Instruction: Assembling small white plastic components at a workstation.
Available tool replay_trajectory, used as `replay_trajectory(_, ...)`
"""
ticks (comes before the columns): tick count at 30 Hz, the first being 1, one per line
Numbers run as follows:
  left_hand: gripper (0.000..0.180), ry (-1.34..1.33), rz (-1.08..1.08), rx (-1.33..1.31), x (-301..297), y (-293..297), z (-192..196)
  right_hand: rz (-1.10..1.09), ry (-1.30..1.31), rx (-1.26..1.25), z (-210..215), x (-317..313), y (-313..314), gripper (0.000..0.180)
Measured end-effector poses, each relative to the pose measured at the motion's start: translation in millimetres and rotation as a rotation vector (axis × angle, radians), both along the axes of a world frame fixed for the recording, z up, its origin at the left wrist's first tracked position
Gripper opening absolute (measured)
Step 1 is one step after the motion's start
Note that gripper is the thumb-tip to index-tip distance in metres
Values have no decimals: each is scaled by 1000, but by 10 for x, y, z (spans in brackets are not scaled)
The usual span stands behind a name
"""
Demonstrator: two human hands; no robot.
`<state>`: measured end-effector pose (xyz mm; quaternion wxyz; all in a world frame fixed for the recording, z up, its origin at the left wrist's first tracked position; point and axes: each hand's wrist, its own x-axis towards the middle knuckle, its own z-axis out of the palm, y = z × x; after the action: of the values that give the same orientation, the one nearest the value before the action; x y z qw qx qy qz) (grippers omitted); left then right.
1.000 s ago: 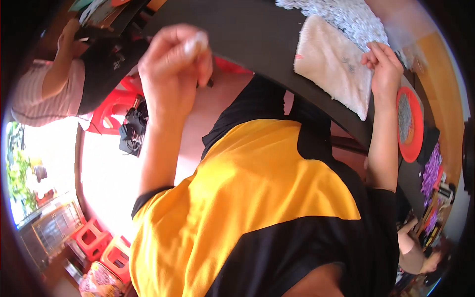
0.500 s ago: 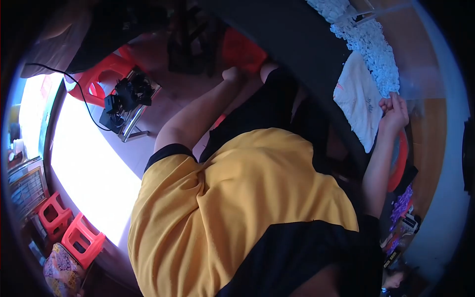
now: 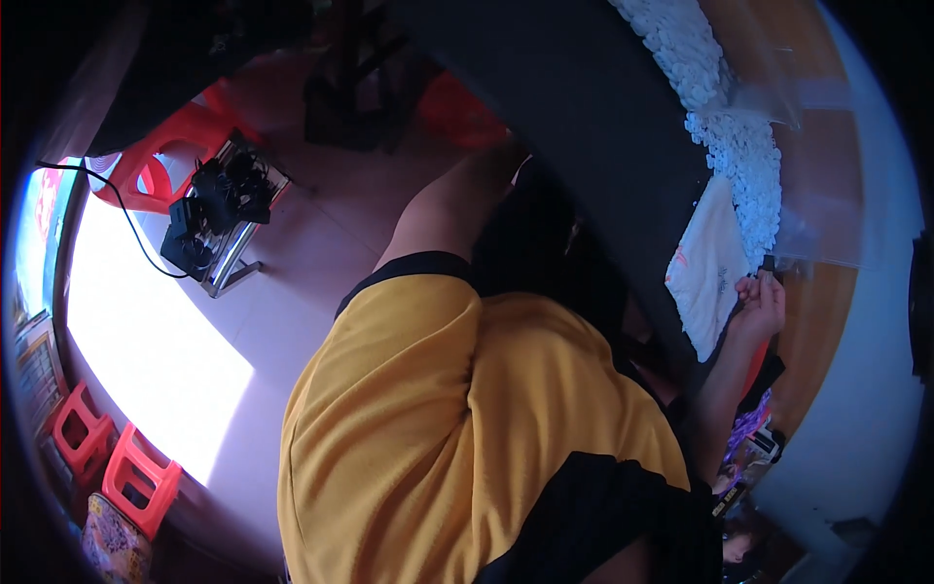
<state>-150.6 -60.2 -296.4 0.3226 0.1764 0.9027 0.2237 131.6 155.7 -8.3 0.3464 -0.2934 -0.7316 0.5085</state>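
Note:
My right hand [image 3: 759, 310] rests by the wooden table's edge, fingers bent and pressed together beside the lower end of a long heap of small white pieces [image 3: 747, 165]. A small dark thing [image 3: 769, 263] shows at its fingertips, too small to name. Next to this hand a white cloth [image 3: 707, 268] with faint print drapes over the dark table edge. My left arm [image 3: 443, 214], in a black-trimmed yellow sleeve, reaches up toward the dark tabletop side, and its hand is hidden there.
Clear plastic sheeting [image 3: 769, 102] lies by the white heap. On the left, a metal-legged stand [image 3: 232, 258] carries black adapters and cables [image 3: 219, 200] beside a red stool [image 3: 161, 161]. More red stools [image 3: 141, 482] stand lower left, near a bright patch of floor.
The whole view has shifted, so the table and cloth appear lower. A dark bit now shows at my right fingertips. My left arm now runs farther toward the dark table side.

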Motion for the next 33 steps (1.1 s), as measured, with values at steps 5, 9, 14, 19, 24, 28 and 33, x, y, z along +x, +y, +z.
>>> replay_trajectory(5, 26, 7, -78, 31, 509, -284, 157, 37, 26, 2, 15, 32, 11, 14)
replay_trajectory(9, 24, 63, -325, 111, 471, -858, -7, 81, -2, 86, 121, -126, -136, 14)
replay_trajectory(14, 22, 159, -600, 170, 923, -1313, 67, 332, -329, 311, 89, -88, -60, 10)
replay_trajectory(19, 20, 213, -687, 134, 1068, -1704, 142, 354, -402, 669, 351, -517, 58, 19)
replay_trajectory(24, 12, -107, -340, 370, 1168, -1858, 1015, 164, -560, 1161, 123, -826, 256, 21)
replay_trajectory(28, 17, -345, -408, 330, 1247, -1831, 2256, 227, -622, 970, 125, -843, 374, 13)
replay_trajectory(33, 17, -722, -365, 579, 1254, -1614, 3181, 287, -426, 741, 165, -780, 382, 13)
